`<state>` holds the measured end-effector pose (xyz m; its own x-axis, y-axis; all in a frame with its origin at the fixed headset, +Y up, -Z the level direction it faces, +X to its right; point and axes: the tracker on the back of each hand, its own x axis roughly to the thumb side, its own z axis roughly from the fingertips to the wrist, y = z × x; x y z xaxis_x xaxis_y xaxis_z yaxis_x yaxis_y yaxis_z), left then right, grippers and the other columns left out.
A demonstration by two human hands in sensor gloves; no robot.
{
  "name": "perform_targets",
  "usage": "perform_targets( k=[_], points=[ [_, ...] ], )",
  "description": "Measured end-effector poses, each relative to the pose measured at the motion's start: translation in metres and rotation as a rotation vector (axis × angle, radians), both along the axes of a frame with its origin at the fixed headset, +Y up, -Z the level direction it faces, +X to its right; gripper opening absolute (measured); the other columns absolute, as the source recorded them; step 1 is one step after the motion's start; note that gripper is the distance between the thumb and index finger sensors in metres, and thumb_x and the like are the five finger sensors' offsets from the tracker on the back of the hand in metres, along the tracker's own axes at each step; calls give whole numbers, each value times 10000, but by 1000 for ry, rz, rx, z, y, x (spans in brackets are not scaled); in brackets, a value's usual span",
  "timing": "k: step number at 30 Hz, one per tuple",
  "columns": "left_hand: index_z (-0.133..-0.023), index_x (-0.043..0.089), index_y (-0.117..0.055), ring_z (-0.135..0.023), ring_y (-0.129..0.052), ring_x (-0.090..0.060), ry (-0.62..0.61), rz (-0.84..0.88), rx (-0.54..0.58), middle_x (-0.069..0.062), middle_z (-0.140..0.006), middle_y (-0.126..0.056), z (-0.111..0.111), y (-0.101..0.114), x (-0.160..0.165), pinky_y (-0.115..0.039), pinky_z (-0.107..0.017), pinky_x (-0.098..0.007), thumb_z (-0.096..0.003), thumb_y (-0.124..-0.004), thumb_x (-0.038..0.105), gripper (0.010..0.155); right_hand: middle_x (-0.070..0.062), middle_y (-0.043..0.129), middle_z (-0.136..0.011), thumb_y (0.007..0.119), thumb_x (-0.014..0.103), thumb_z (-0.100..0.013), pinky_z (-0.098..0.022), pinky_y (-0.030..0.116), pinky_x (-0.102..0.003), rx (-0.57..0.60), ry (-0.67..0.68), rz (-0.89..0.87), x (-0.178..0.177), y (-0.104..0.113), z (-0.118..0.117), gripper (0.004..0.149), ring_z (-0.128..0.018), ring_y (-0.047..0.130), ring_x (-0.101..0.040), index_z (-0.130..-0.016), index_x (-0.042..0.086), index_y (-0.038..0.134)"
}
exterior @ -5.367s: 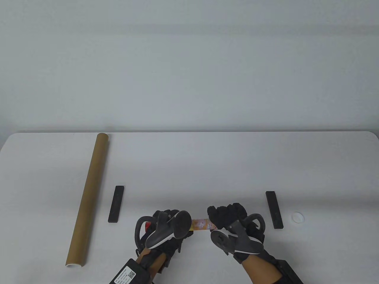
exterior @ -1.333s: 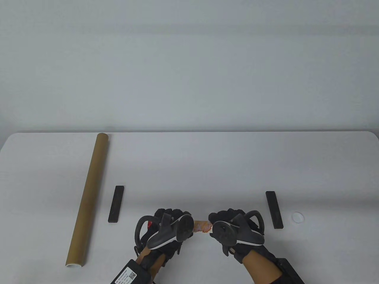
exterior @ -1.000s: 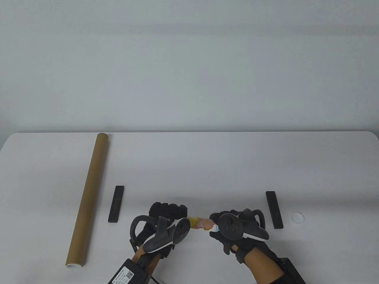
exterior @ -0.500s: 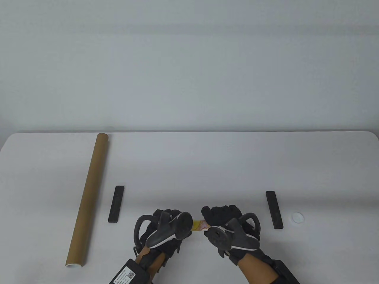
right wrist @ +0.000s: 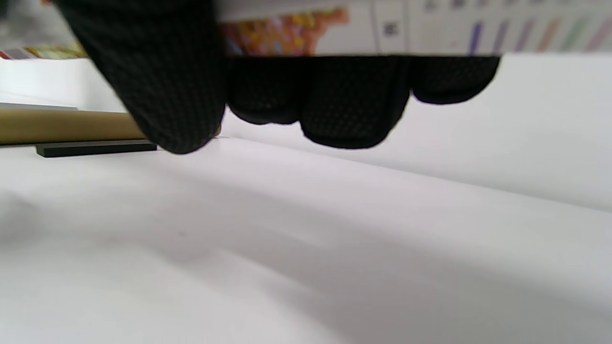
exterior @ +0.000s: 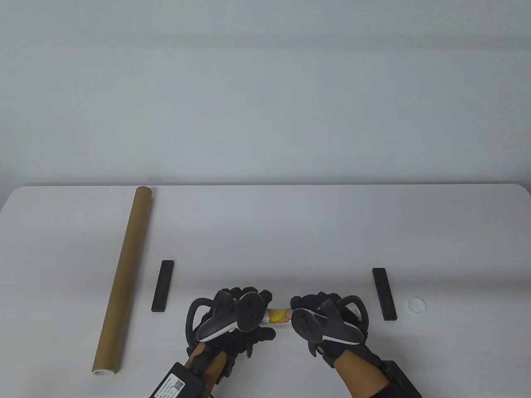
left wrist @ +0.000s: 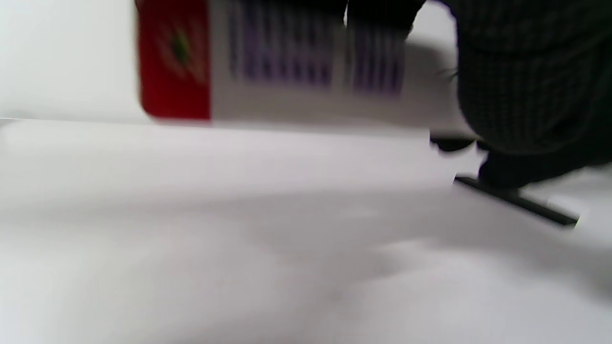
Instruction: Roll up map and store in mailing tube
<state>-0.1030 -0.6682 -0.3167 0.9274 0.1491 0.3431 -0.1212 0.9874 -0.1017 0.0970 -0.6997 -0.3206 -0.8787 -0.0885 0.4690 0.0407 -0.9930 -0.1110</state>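
Note:
The rolled map (exterior: 278,315) is a short colourful roll held between both hands just above the table near the front edge. My left hand (exterior: 244,309) grips its left end; the roll's red and white end shows blurred in the left wrist view (left wrist: 267,62). My right hand (exterior: 315,304) grips its right end, fingers (right wrist: 334,105) curled under the roll (right wrist: 406,28) in the right wrist view. The brown mailing tube (exterior: 122,277) lies lengthwise at the table's left, its open end toward the front.
Two black bar weights lie on the table, one (exterior: 162,286) left of my hands, one (exterior: 384,293) right. A white tube cap (exterior: 417,304) lies further right. The tube (right wrist: 57,125) and left bar (right wrist: 95,148) also show in the right wrist view.
Both hands have kept twisting the roll in place, their trackers tilting back and forth. The visible middle of the roll has become shorter as the hands came closer together.

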Motion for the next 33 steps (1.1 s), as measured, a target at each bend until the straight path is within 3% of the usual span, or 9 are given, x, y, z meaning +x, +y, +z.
perform_targets(
  k=[6,13,17,23,28,31,33],
  points=[
    [-1053,489,-547,-999,-806,-285,135,228,42,74,-1105,-673,-10,32,-46,-624,-786,-511,-328,-884,749,840,-18,948,-644,957,422,-448,-499,800,-540,-26,-35,-33,9,-2,-5,551,-511,1012,-269,-901,129,848],
    [-1080,464,-448,-1101,-629,-394,473,290,17,35,-1187,-504,-38,31,-136,-567,-801,-543,-378,-906,671,863,-18,950,-644,957,424,-447,-498,801,-540,-24,-39,-50,11,0,-6,554,-510,1013,-269,-902,127,848],
    [-1087,441,-404,-1107,-591,-412,727,238,-36,12,-1190,-465,-48,10,-192,-558,-802,-546,-384,-913,649,892,-18,950,-643,957,423,-448,-498,800,-541,-21,-37,-68,13,2,-6,552,-510,1013,-270,-901,128,849],
    [-1090,420,-367,-1102,-573,-422,1044,89,-205,-8,-1186,-442,-52,-47,-244,-563,-792,-554,-375,-903,679,930,-19,950,-644,957,422,-448,-497,800,-540,-28,-32,-80,13,2,-6,551,-510,1013,-270,-900,126,850],
    [-1095,391,-311,-1083,-628,-407,1138,-43,-354,-28,-1174,-474,-55,-85,-256,-613,-774,-544,-369,-881,713,978,-20,950,-644,956,422,-450,-497,799,-541,-31,-27,-87,13,1,-6,550,-510,1013,-270,-901,126,849],
    [-1092,374,-317,-1054,-711,-359,1155,-81,-387,-10,-1129,-592,-58,-92,-257,-663,-757,-513,-404,-874,652,928,-20,950,-644,957,421,-450,-497,800,-541,-35,-25,-87,12,1,-5,549,-509,1013,-270,-900,124,850],
    [-1087,348,-356,-1020,-751,-348,1168,-48,-352,14,-1065,-681,-59,-90,-257,-702,-736,-491,-436,-893,560,870,-20,950,-644,956,422,-450,-496,800,-540,-37,-25,-85,12,2,-5,550,-509,1013,-271,-900,125,850]
  ],
)
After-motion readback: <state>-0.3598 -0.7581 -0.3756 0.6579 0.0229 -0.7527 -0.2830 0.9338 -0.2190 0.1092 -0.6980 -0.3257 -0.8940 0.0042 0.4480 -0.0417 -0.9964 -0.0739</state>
